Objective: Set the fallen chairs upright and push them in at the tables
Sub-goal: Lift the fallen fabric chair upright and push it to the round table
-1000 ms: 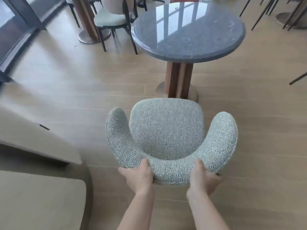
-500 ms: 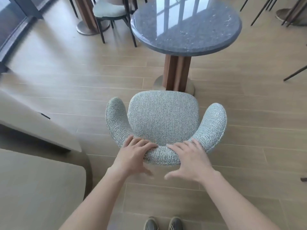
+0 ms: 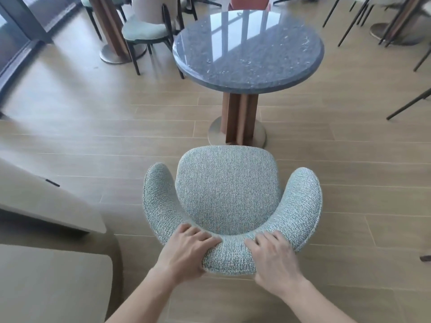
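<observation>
Wood-plank floor fills the view. At lower left are two pieces of beige furniture, flat-topped with rounded corners, maybe table tops; they are cut off by the frame, so hard to tell. The round table stands upper centre, with a grey speckled glossy top reflecting window light, a brown ribbed pedestal and a round metal base plate on the floor. The chair is centre frame, upright on the floor, in grey-green nubby fabric with a curved back wrapping into two arm wings. Its seat faces the table and the seat front is just beside the base plate, but the seat is not under the table top. Its legs are hidden under the seat. A second chair with a pale green seat and dark legs stands upper left, at another pedestal. Thin dark chair legs show at upper right. The left hand is on the chair back left of centre, fingers curled over the top rim and thumb wrapped at the rear face, clamped on the back. The right hand is on the back right of centre, fingers spread a little and hooked over the rim, gripping it; its thumb is out of sight. The hands are apart, with bare rim between them and both forearms bare.
</observation>
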Motion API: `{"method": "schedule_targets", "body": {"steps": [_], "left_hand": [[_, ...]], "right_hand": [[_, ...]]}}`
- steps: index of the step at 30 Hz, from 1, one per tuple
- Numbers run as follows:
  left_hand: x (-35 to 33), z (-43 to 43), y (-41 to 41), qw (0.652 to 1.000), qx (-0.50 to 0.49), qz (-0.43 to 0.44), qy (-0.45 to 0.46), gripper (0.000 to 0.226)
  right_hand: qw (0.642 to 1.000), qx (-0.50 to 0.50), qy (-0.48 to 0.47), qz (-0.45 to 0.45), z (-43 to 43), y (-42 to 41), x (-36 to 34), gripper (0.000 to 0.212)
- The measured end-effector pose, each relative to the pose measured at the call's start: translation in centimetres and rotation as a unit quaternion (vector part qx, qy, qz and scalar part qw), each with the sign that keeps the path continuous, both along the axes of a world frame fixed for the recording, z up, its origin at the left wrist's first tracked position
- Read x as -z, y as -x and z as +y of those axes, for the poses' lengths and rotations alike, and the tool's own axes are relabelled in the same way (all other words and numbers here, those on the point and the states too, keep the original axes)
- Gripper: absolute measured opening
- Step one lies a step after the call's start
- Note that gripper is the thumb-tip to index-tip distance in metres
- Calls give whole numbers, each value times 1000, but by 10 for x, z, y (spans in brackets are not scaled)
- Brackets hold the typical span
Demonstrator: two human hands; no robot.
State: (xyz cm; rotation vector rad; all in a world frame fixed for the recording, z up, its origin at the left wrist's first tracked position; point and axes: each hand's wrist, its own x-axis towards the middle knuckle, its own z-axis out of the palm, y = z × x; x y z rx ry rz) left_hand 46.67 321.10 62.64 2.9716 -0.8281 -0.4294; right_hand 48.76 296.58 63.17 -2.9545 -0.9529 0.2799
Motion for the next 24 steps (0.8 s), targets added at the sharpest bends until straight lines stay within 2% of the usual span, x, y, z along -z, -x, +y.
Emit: {"method": "schedule_targets", "body": {"steps": [5,10,17,24], "left_hand": [[4,-1,-18,1000,5,14,-9,82],[13,6,-54,999,-38,23,-11,74],[19,-2,-123,999,-43,-29,-10,72],[15,-7,-190,997,-53,-54,14,67]], "right_hand": [[1000,14,12,16,-7,-15,2,50],[999,30,17,30,-3,-45,1,50],[998,44,43,31,-11,-115,10,49],[998,63,24,12,-12,-181,10,51]]}}
